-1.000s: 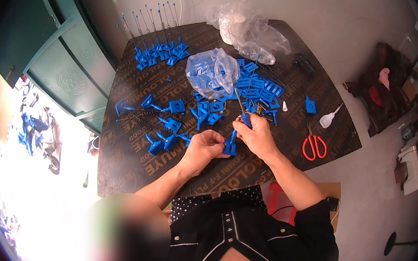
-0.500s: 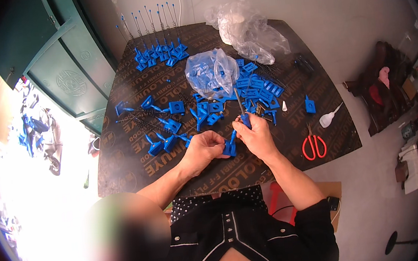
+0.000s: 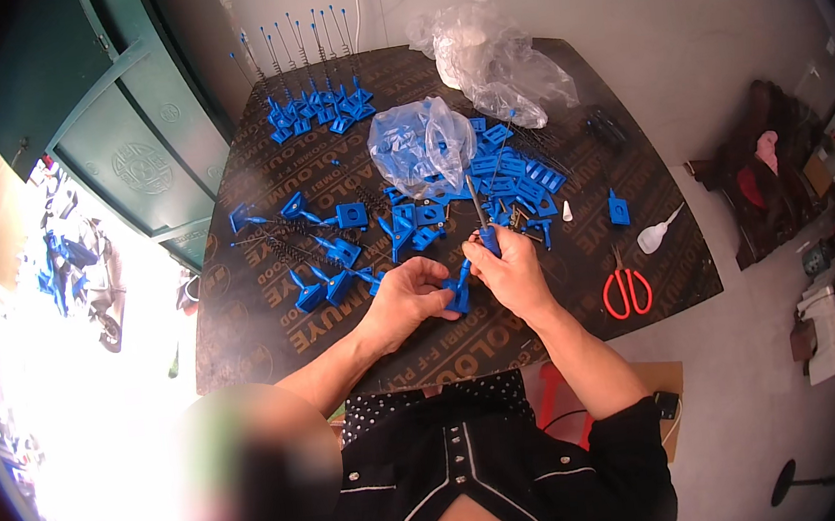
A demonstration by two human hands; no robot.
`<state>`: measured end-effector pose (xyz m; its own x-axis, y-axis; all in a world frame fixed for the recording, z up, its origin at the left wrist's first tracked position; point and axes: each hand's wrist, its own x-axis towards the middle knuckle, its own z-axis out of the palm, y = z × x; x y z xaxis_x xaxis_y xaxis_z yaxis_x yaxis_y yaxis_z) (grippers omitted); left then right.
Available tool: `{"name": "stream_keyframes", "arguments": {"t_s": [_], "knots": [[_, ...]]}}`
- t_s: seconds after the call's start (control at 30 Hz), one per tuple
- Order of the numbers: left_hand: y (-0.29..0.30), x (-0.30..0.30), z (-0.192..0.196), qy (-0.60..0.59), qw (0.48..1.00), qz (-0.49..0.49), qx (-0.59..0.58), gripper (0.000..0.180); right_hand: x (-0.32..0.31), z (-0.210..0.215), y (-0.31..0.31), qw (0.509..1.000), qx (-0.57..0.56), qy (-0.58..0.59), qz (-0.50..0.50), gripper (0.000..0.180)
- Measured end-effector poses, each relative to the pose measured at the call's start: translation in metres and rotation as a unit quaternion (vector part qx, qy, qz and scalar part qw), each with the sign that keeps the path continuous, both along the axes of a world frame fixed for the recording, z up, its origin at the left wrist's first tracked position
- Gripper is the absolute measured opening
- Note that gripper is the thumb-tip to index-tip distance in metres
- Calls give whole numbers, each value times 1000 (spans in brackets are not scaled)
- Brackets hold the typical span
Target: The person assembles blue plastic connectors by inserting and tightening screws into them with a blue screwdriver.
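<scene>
Right at the near side of the table my left hand has thumb and fingers pinching a small blue piece; it sits low between my two hands, its stem poking up by my right thumb; my right hand is curled round a blue-handled driver, metal shaft pointing away from me; can't tell whether those right fingers touch the blue piece too; off to the right are red-handled scissors, a white nozzle bottle a bit beyond; on the left some blue parts with springs lie on their sides; past my hands there's a clear bag of blue bits, loose flat blue pieces heaped beside it; far left, a cluster of spring-topped pieces stands upright; far right, crumpled clear plastic
</scene>
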<state>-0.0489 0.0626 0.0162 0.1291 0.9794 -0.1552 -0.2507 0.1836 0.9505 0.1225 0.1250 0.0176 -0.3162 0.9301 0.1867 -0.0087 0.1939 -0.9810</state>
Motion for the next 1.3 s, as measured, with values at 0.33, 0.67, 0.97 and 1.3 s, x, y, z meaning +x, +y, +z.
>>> {"name": "stream_keyframes", "arguments": {"t_s": [0.33, 0.67, 0.97, 1.3], "knots": [[-1, -1, -3, 36, 999, 3, 31, 27, 1, 3, -2, 999, -36, 32, 24, 14], [-2, -3, -2, 69, 997, 10, 24, 32, 1, 4, 0, 996, -44, 53, 57, 9], [-4, -2, 4, 100, 994, 19, 30, 33, 3, 4, 1, 997, -60, 2, 57, 13], [-5, 0, 3, 104, 994, 14, 36, 29, 2, 1, 1, 998, -38, -17, 40, 15]]}}
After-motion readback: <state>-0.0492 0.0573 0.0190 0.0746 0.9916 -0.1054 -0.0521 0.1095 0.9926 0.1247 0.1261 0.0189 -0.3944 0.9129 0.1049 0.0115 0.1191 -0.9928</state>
